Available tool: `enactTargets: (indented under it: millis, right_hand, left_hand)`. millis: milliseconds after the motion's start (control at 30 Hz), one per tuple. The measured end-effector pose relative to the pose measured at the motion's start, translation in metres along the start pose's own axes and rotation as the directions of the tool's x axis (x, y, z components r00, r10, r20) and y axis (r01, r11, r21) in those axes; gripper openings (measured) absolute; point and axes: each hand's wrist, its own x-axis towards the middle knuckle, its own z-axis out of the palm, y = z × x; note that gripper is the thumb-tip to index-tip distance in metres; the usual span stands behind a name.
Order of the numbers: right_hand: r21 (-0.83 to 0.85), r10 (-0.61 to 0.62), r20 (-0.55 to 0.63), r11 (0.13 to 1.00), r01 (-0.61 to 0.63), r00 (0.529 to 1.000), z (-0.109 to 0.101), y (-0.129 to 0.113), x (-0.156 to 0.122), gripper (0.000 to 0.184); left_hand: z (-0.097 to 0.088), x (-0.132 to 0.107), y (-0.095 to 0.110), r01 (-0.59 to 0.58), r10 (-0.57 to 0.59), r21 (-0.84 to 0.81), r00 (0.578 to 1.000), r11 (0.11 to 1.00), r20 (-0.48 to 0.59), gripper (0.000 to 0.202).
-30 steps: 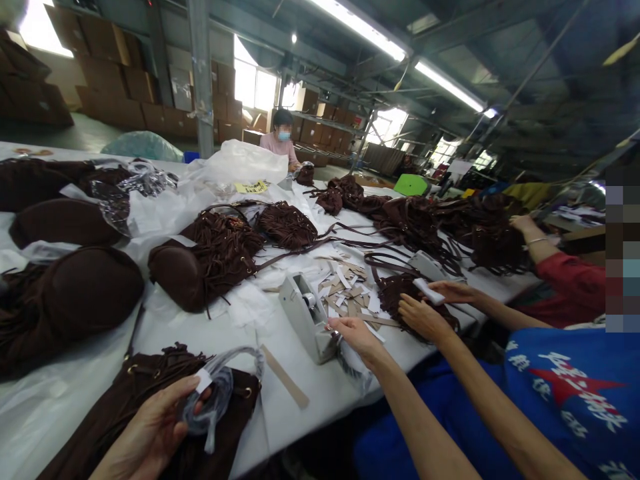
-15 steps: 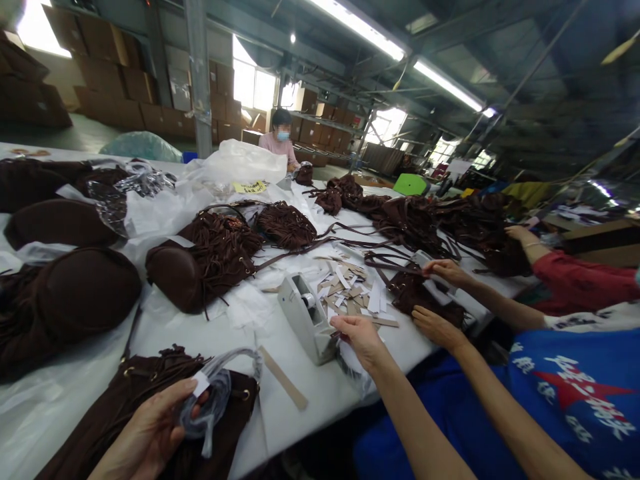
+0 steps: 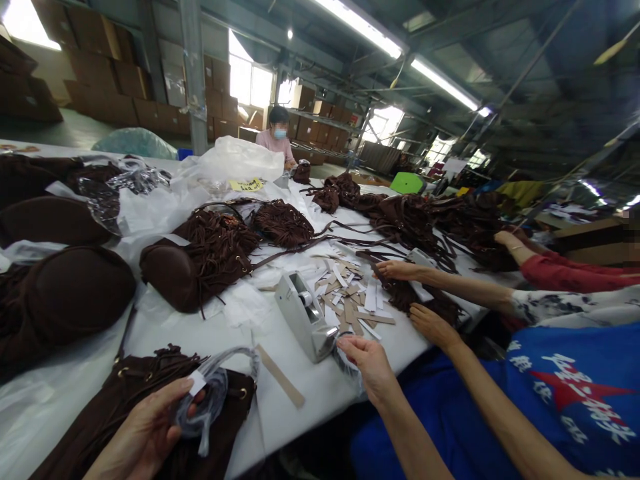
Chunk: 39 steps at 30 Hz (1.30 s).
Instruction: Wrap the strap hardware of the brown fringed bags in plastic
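My left hand (image 3: 150, 420) is closed on a coiled strap wrapped in clear plastic (image 3: 207, 400), with a small white paper piece (image 3: 197, 382) under the thumb. Beneath it lies a dark brown fringed bag (image 3: 120, 407) with brass-coloured eyelets. My right hand (image 3: 367, 363) pinches at the cutting end of a grey tape dispenser (image 3: 303, 317). A shiny strip of clear tape (image 3: 330, 331) shows between the dispenser and the fingertips, though its held end is hard to make out. A tan card strip (image 3: 281, 377) lies between the dispenser and the bag.
White and tan paper strips (image 3: 350, 300) are heaped behind the dispenser. Brown bags (image 3: 200, 260) and plastic sheeting (image 3: 240, 160) cover much of the table. Close on the right, a co-worker in a blue apron (image 3: 565, 393) handles a brown bag (image 3: 400, 293).
My right hand has moved slightly down and right at the dispenser's end. My left hand keeps its hold. The co-worker's far hand has moved left along a brown strap.
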Motion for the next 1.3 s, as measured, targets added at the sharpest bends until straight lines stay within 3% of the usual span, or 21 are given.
enactTargets:
  millis: [267, 433, 567, 633, 700, 833, 933, 1100, 1300]
  right_hand:
    - [-0.171, -0.061, -0.047, 0.984, 0.052, 0.997, 0.018, 0.033, 0.000, 0.048]
    - [-0.354, -0.188, -0.114, 0.925, 0.138, 0.975, 0.011, 0.032, 0.001, 0.031]
    - [-0.452, -0.277, -0.117, 0.870, 0.197, 0.954, 0.008, 0.023, -0.021, 0.033]
    - [-0.462, -0.317, -0.011, 0.843, 0.277, 0.948, 0.018, 0.011, -0.040, 0.033]
    - [-0.396, -0.326, 0.184, 0.839, 0.374, 0.927, 0.037, -0.005, -0.060, 0.030]
    - [-0.117, -0.347, 0.518, 0.877, 0.466, 0.782, 0.086, -0.040, -0.099, 0.023]
    - [0.025, -0.357, 0.603, 0.903, 0.430, 0.714, 0.119, -0.053, -0.113, 0.024]
    - [0.024, -0.268, 0.556, 0.951, 0.307, 0.787, 0.152, -0.042, -0.108, 0.033]
    - [-0.004, -0.193, 0.488, 0.975, 0.224, 0.851, 0.163, -0.028, -0.102, 0.037]
  left_hand:
    - [-0.003, 0.004, -0.003, -0.020, 0.020, 0.008, 0.999, 1.000, 0.027, 0.013]
    - [-0.005, 0.008, -0.006, -0.077, 0.073, 0.047, 0.994, 0.996, 0.082, 0.020]
    - [0.001, -0.003, -0.006, -0.131, 0.119, 0.069, 0.980, 0.989, 0.162, 0.025]
    - [0.007, -0.010, -0.005, -0.169, 0.153, 0.065, 0.967, 0.983, 0.206, 0.027]
    - [0.012, -0.013, -0.005, -0.216, 0.198, 0.060, 0.955, 0.974, 0.221, 0.030]
    - [0.018, -0.015, -0.006, -0.320, 0.295, 0.078, 0.926, 0.944, 0.235, 0.035]
    - [0.018, -0.018, -0.007, -0.363, 0.333, 0.086, 0.910, 0.928, 0.248, 0.038]
    - [0.017, -0.020, -0.012, -0.377, 0.352, 0.069, 0.906, 0.924, 0.237, 0.042]
    - [0.014, -0.014, -0.017, -0.399, 0.382, 0.016, 0.888, 0.917, 0.254, 0.041]
